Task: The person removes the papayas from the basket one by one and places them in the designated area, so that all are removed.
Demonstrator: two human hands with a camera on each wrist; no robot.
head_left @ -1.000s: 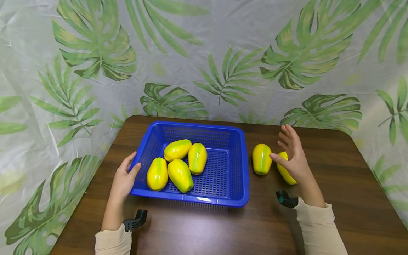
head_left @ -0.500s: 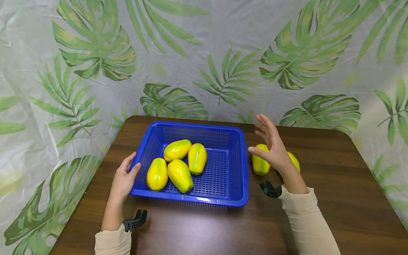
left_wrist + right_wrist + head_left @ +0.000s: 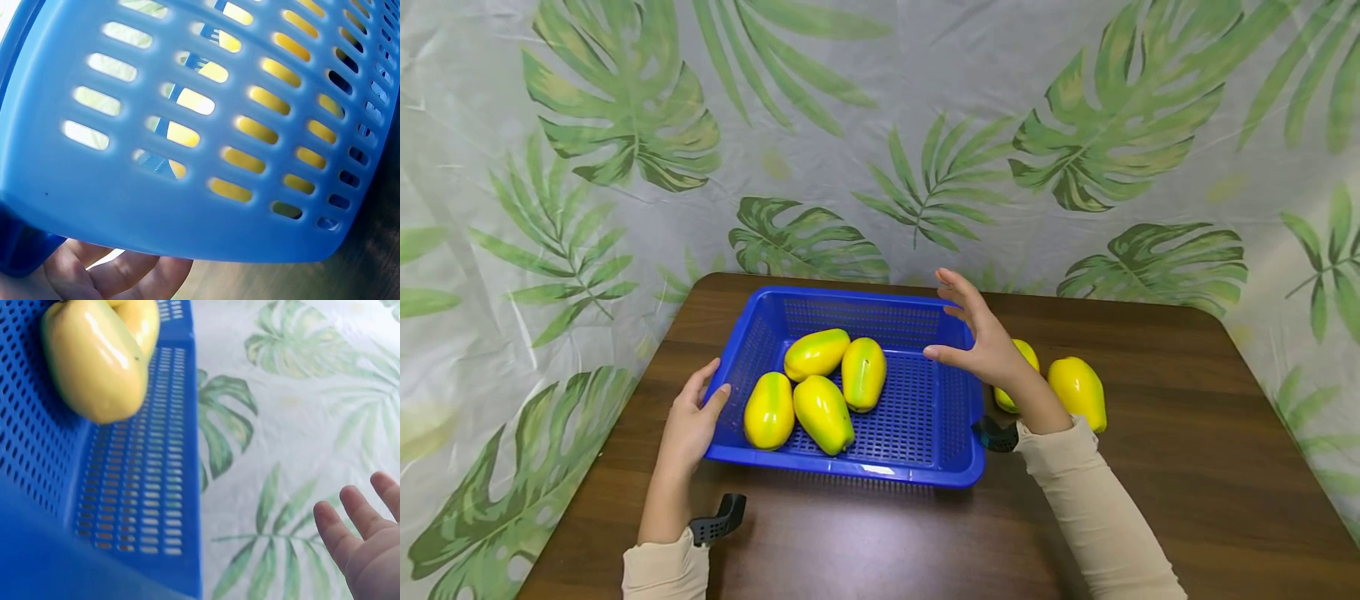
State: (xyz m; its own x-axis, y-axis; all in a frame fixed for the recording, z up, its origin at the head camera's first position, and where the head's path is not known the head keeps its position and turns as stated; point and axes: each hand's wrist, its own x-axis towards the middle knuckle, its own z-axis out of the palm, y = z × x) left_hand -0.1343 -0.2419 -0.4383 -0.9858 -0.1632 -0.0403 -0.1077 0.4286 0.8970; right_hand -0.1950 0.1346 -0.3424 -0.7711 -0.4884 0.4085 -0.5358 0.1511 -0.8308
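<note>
A blue slotted plastic basket holds several yellow-green papayas, one of them a papaya near its middle. At the basket's left rim, my left hand grips the edge, thumb over the top; in the left wrist view its curled fingers show below the basket wall. My right hand is above the basket's right side, fingers spread, holding nothing. In the right wrist view the right fingers extend apart from the basket. Two more papayas lie on the table to the right, one papaya beside another papaya partly hidden by my right hand.
The brown wooden table extends right and in front of the basket. Behind it hangs a leaf-patterned cloth. Black wrist mounts stick out from both wrists, the right mount near the basket's right rim.
My right hand has moved left, from above the two papayas on the table to above the basket's right side, still without anything in it. My left hand and the basket have stayed put.
</note>
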